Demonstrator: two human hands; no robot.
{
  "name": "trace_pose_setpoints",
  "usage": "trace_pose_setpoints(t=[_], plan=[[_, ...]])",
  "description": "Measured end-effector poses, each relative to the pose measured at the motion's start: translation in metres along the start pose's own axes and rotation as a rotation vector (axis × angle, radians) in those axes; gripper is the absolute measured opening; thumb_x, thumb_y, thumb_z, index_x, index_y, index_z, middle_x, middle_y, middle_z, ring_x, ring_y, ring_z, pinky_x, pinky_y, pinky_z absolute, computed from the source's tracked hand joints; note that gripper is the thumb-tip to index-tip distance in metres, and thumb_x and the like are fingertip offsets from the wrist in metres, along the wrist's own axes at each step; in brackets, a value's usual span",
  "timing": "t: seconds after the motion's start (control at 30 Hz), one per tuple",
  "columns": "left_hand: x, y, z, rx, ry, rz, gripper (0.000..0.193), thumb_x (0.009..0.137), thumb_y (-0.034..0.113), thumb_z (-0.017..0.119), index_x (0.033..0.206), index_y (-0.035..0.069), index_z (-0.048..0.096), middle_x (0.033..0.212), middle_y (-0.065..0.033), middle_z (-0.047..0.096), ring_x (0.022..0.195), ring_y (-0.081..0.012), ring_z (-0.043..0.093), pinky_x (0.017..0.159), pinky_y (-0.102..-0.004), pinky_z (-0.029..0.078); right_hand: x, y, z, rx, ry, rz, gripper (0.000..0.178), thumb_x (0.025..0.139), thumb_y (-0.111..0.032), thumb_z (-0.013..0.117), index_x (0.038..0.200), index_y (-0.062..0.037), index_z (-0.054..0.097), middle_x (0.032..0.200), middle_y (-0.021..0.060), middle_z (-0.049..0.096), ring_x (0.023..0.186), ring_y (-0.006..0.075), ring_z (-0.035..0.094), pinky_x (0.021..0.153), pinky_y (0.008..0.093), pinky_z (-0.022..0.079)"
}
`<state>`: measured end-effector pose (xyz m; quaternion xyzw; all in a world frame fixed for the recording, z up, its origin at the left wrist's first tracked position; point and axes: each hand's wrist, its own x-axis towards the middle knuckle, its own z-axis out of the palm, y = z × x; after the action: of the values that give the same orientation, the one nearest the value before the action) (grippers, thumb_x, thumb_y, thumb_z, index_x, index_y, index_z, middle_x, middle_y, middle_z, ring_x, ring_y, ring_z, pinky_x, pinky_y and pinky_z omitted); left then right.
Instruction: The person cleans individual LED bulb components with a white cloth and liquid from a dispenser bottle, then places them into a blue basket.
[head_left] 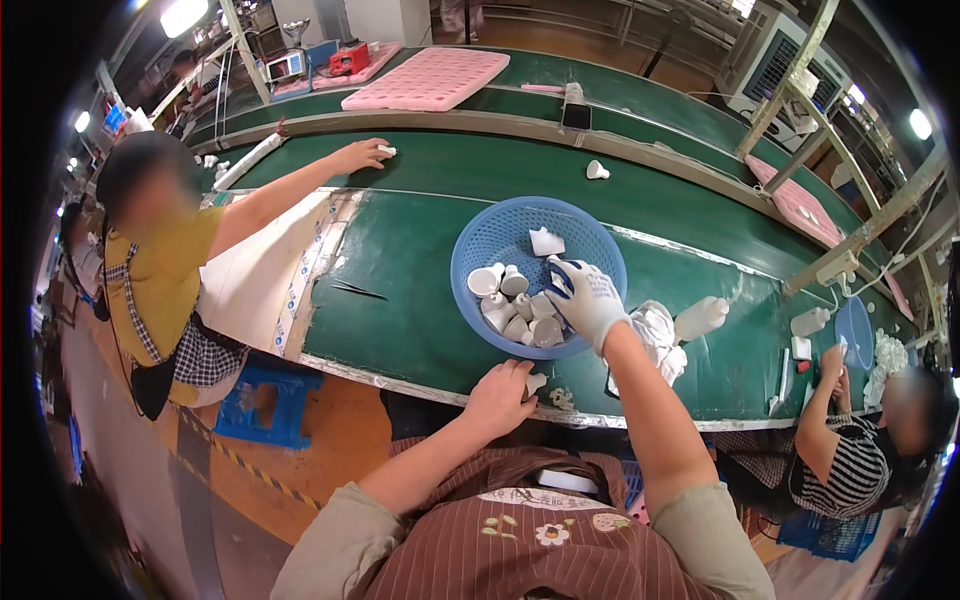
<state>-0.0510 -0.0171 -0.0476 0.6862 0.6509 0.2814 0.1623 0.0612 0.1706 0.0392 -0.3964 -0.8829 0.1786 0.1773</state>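
A round blue plastic basket (470, 225) stands on the green work surface in front of me. Several white cup-shaped pieces with narrow necks (514, 280) lie loosely inside it, and one more piece (546, 241) is near its far side. My right hand (590, 300), in a white glove with blue fingertips, reaches over the basket's right side. Its fingers are curled inward, and what they hold is mostly hidden. At the table's near edge, my bare left hand (500, 402) is closed around a small white piece (535, 383), whose end sticks out to the right.
A crumpled white cloth (658, 340) and a white squeeze bottle (702, 318) sit right of the basket. Black tweezers (358, 289) lie to the left. One white piece (597, 170) rests on the green belt (480, 160) beyond. Co-workers (160, 260) sit on both sides, one reaching onto the belt.
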Motion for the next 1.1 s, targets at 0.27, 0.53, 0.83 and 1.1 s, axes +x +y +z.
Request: trace_pose_setpoints(t=[0.27,0.53,0.83,1.1], plan=[[-0.007,-0.02,-0.007,-0.117,0.142,0.082,0.061,0.073,0.019,0.08,0.129,0.008,0.057,0.113,-0.013,0.062,0.104,-0.0321,0.06,0.092,-0.0425,0.051,0.081,0.011,0.013,-0.27,-0.168,0.087,0.049,0.091,-0.035,0.064,0.136,-0.0162,0.056,0.132,0.0142,0.059,0.124,0.0331,0.054,0.105,0.0445,0.042],[-0.007,-0.022,-0.008,-0.136,0.122,0.096,0.061,0.073,0.023,0.082,0.127,0.009,0.06,0.116,-0.0115,0.062,0.107,-0.0307,0.06,0.093,-0.0416,0.051,0.1,0.0,0.059,-0.743,-0.42,-0.038,0.048,0.092,-0.031,0.062,0.136,-0.0138,0.055,0.127,0.0129,0.059,0.117,0.0305,0.058,0.095,0.0454,0.047],[-0.011,-0.031,-0.004,-0.186,0.141,0.129,0.059,0.073,0.02,0.079,0.128,0.006,0.059,0.118,-0.0144,0.061,0.108,-0.0337,0.059,0.093,-0.0424,0.05,0.093,0.007,0.026,-0.494,-0.261,0.068,0.033,0.089,-0.027,0.065,0.119,-0.013,0.064,0.113,0.0145,0.066,0.109,0.0291,0.065,0.094,0.0417,0.049],[-0.006,-0.033,-0.01,-0.332,0.127,0.049,0.056,0.069,0.018,0.083,0.12,0.004,0.063,0.112,-0.0145,0.063,0.103,-0.0339,0.062,0.091,-0.0424,0.05,-0.002,0.011,-0.038,-0.079,0.094,0.012,0.036,0.081,-0.009,0.07,0.118,-0.0063,0.067,0.11,0.0176,0.068,0.102,0.037,0.064,0.09,0.0406,0.051]])
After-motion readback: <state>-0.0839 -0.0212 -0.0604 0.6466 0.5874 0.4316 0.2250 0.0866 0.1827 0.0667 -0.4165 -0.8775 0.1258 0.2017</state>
